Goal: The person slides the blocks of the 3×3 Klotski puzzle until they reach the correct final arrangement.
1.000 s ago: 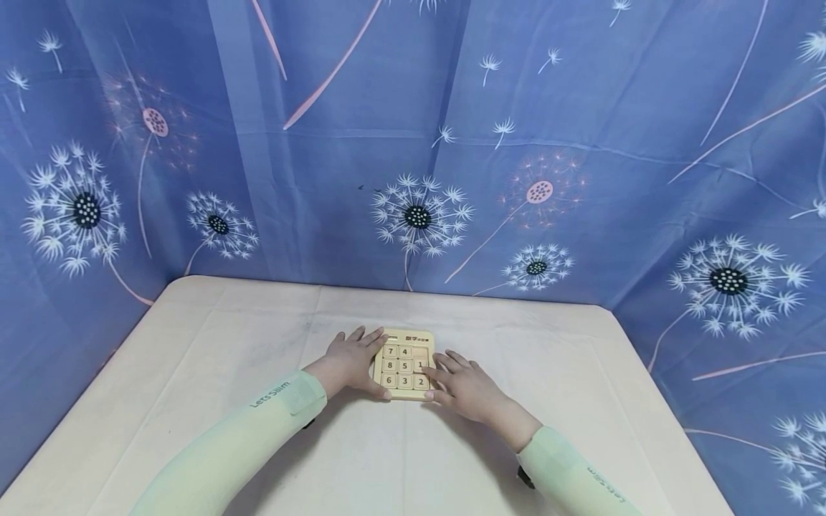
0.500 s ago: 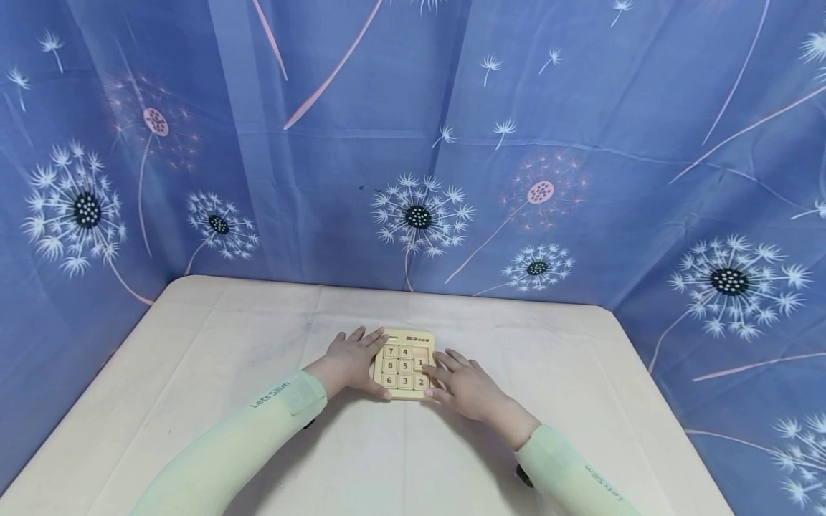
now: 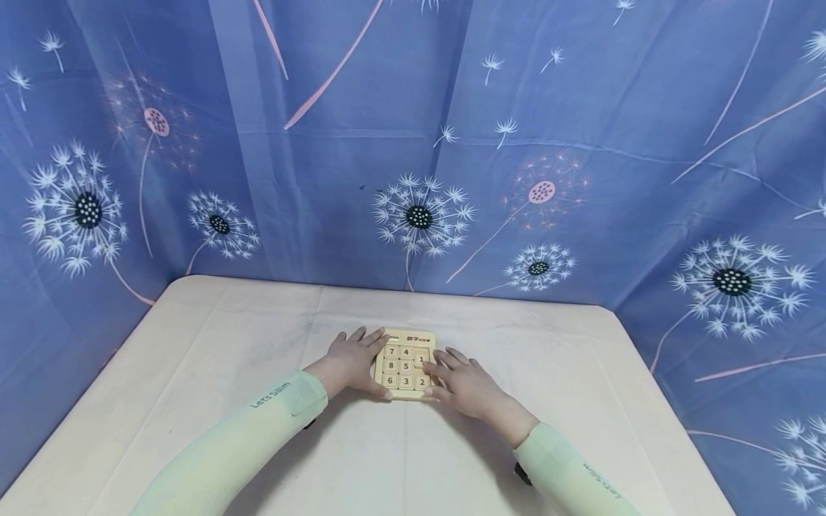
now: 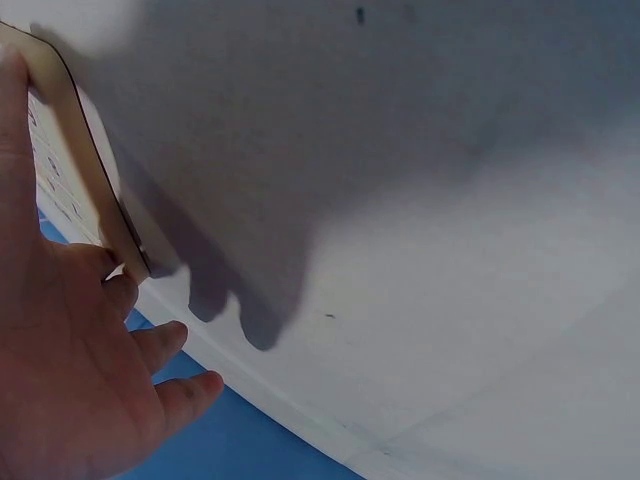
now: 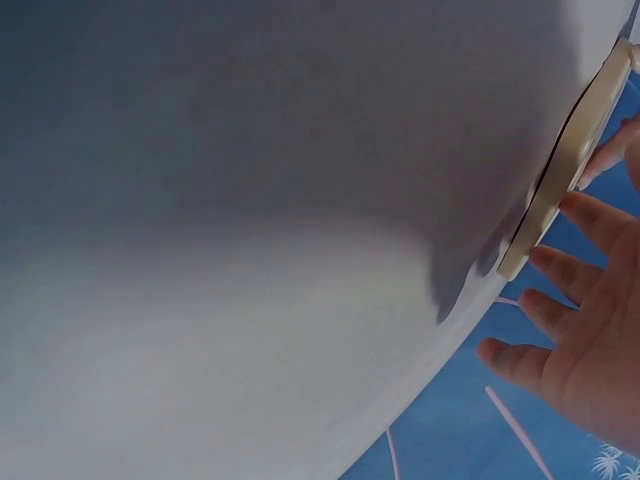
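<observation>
Head view showed your left hand with fingers spread apart, thumb and fingertips touching the number puzzle just to its right. Your right hand, fingers also apart, touched tile 1 with its index finger. Between both hands, the puzzle lay on the pale table.

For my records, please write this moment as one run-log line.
left hand: touches left side of puzzle board; right hand: index fingertip at tile 1; tile 1: right column, between top and middle rows
</observation>
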The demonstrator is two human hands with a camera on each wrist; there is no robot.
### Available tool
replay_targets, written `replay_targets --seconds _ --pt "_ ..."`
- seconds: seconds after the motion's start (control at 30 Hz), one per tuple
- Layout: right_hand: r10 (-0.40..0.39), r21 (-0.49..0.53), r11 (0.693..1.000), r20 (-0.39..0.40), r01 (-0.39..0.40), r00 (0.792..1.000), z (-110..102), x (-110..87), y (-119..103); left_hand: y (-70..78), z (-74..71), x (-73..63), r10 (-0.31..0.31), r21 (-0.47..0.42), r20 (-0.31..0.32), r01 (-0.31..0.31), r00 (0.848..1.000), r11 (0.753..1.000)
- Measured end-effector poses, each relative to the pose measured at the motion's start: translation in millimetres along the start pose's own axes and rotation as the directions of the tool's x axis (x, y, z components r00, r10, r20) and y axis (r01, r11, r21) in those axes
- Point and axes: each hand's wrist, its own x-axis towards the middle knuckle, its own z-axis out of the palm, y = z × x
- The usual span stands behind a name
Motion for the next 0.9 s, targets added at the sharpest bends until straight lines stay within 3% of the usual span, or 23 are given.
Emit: replay_targets --seconds 0.9 --pt "0.017 0.004 1.0 0.003 -0.017 1.0 0.0 7.7 3.4 0.5 -0.7 1.0 -0.006 -0.013 0.012 0.006 1.0 1.0"
